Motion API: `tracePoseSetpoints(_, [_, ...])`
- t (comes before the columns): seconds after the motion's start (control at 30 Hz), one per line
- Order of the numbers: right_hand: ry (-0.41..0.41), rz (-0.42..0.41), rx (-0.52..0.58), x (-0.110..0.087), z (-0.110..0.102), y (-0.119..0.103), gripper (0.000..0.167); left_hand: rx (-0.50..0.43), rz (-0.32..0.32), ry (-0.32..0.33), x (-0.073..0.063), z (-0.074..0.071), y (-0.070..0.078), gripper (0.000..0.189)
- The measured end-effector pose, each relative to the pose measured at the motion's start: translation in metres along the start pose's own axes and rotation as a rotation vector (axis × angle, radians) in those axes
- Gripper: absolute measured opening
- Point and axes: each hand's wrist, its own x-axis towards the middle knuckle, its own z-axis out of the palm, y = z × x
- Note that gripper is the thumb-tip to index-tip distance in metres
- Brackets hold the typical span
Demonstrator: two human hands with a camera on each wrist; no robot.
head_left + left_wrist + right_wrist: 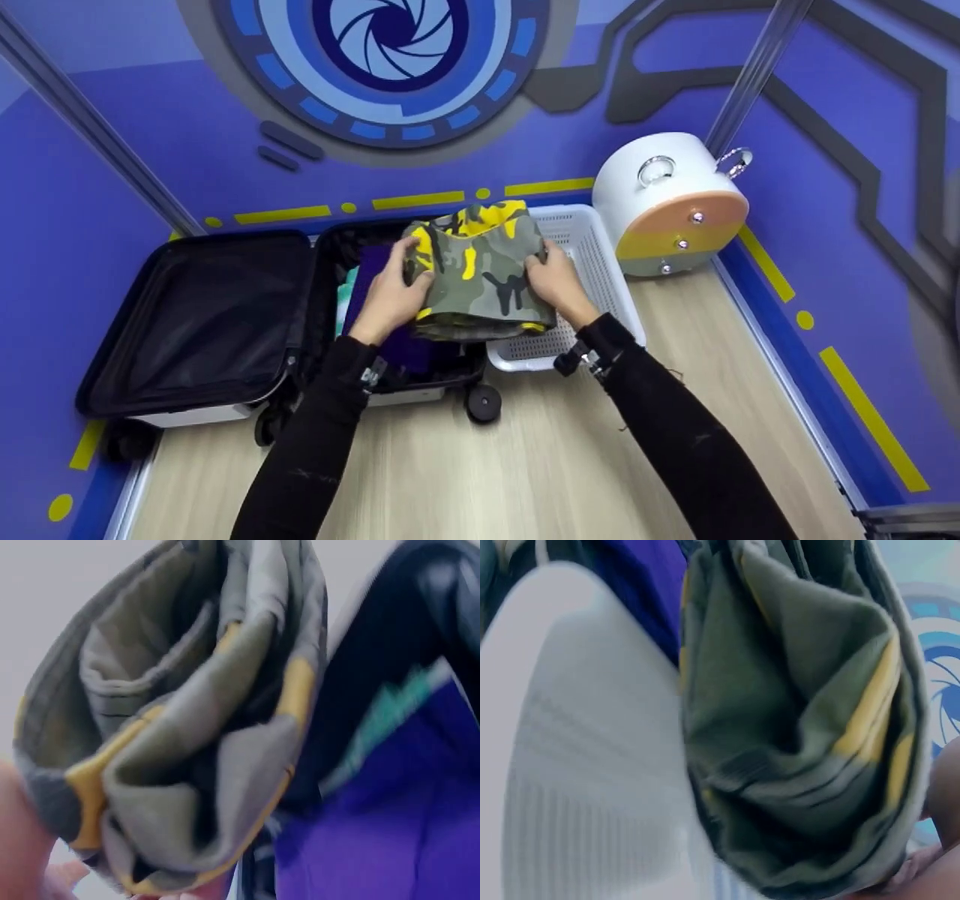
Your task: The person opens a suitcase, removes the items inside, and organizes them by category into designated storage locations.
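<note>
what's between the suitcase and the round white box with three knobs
The white basket stands between the suitcase and the round white box, as the head view shows. The folded camouflage cloth hides part of the basket from that camera.

Table [480, 480], before you, left to right: suitcase [217, 315], its two halves side by side, cloth [375, 840] in the right half; basket [619, 289] just beside it; box [675, 202] at the basket's far right. Wall [420, 176]: behind all. Garment [480, 270]: between your left hand [394, 296] and right hand [559, 281], above suitcase and basket.
</note>
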Motion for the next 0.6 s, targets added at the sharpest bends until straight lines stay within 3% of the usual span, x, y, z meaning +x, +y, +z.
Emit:
tracePoseSetpoints(0.13, [0.002,-0.001,-0.079,0.002,-0.029,0.006,0.066,-0.007,0.038,-0.047,0.000,0.019,0.021,0.037])
tracePoseSetpoints(0.3, [0.021,0.020,-0.165,0.004,-0.062,0.014,0.063,-0.019,0.081,-0.095,0.007,0.048,0.037,0.032])
tracePoseSetpoints(0.43, [0.027,0.028,-0.186,0.007,-0.075,0.023,0.065,-0.013,0.130,-0.119,0.015,0.068,0.038,0.034])
tracePoseSetpoints(0.6, [0.023,0.055,-0.241,0.009,-0.077,0.038,0.064,0.012,0.134,-0.169,0.020,0.087,0.032,0.039])
